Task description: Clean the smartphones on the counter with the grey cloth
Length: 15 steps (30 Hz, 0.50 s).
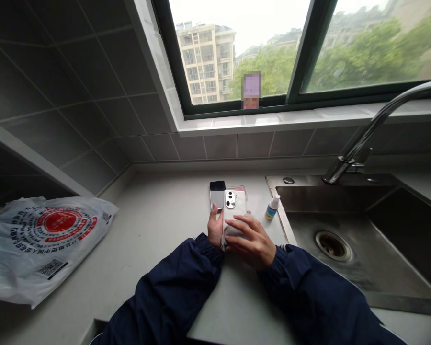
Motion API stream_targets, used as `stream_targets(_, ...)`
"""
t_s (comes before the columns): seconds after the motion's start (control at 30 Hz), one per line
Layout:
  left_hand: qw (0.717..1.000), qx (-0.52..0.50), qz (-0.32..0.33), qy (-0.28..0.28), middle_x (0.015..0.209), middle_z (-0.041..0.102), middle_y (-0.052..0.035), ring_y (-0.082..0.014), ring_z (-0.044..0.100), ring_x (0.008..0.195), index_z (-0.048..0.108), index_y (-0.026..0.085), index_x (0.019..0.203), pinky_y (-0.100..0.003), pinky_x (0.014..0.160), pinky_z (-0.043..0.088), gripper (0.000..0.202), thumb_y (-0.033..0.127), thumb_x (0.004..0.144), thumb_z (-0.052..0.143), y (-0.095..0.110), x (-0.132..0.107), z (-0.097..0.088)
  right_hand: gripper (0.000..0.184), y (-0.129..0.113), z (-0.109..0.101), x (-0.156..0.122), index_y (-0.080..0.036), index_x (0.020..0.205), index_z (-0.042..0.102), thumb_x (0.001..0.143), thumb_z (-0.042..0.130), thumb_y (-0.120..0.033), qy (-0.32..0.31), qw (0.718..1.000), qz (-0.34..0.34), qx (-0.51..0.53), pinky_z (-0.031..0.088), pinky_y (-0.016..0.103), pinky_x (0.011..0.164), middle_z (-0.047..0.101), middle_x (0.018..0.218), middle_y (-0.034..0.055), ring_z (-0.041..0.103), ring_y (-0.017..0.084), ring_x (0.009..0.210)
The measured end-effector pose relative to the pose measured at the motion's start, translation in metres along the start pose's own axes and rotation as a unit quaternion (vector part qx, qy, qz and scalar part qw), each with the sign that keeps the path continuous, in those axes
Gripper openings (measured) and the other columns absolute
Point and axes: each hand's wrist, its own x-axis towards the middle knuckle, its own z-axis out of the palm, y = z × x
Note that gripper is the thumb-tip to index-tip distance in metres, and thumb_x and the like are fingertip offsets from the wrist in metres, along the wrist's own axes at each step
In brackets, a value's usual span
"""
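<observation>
pale counter [165, 225], steel sink [377, 244] at right. right hand [256, 239] — open, fingers loosely spread over the back of a white phone [236, 211]. left hand [214, 229] grips the phone at its left edge. phone between the hands — camera end pointing away. dark phone [217, 192] just beyond; small bottle [272, 208] beside the sink.

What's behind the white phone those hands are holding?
Beyond the white phone, part of a dark-faced phone and a pinkish, clear-edged item show; the rest of both is covered.
</observation>
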Motion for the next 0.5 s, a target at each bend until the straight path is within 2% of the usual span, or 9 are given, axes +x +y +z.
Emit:
stream_targets(0.13,0.995,0.008,0.077,0.066,0.118,0.063,-0.0236,-0.0409,0.055,0.116,0.05,0.004,0.133,-0.052,0.094,0.045,0.09,0.075,0.081,0.036,0.008,0.001,0.001,0.011,0.014,-0.002,-0.002,-0.025,0.096,0.072,0.088,0.067,-0.03,0.019,1.0,0.021,-0.009,0.049,0.047,0.099,0.062,0.13,0.0062,0.05,0.026,0.127)
stream_targets(0.23,0.989,0.015,0.105,0.102,0.116,0.064,-0.0238,-0.0409,0.056,0.114,0.051,0.002,0.131,-0.052,0.093,0.045,0.091,0.076,0.08,0.035,0.011,0.001,0.001,0.011,0.016,-0.001,-0.004,-0.024,0.097,0.072,0.088,0.066,-0.026,0.042,0.998,0.04,-0.013,0.051,0.045,0.096,0.064,0.127,0.0074,0.052,0.026,0.124)
stream_targets(0.33,0.991,0.025,0.093,0.097,0.115,0.064,-0.0242,-0.0399,0.057,0.113,0.051,0.001,0.132,-0.05,0.093,0.045,0.093,0.077,0.08,0.034,0.009,0.0,0.0,0.01,0.008,0.002,-0.003,-0.024,0.095,0.072,0.089,0.065,-0.027,0.048,0.998,0.042,-0.011,0.052,0.045,0.095,0.064,0.125,0.0076,0.052,0.026,0.123)
stream_targets(0.5,0.999,0.023,0.012,0.043,0.118,0.063,-0.0239,-0.0397,0.056,0.115,0.048,0.005,0.136,-0.052,0.095,0.043,0.094,0.079,0.08,0.032,0.002,0.0,-0.002,0.01,-0.003,0.009,-0.003,-0.024,0.095,0.072,0.089,0.065,-0.029,0.034,0.999,0.024,-0.003,0.052,0.043,0.094,0.063,0.126,0.007,0.05,0.026,0.124)
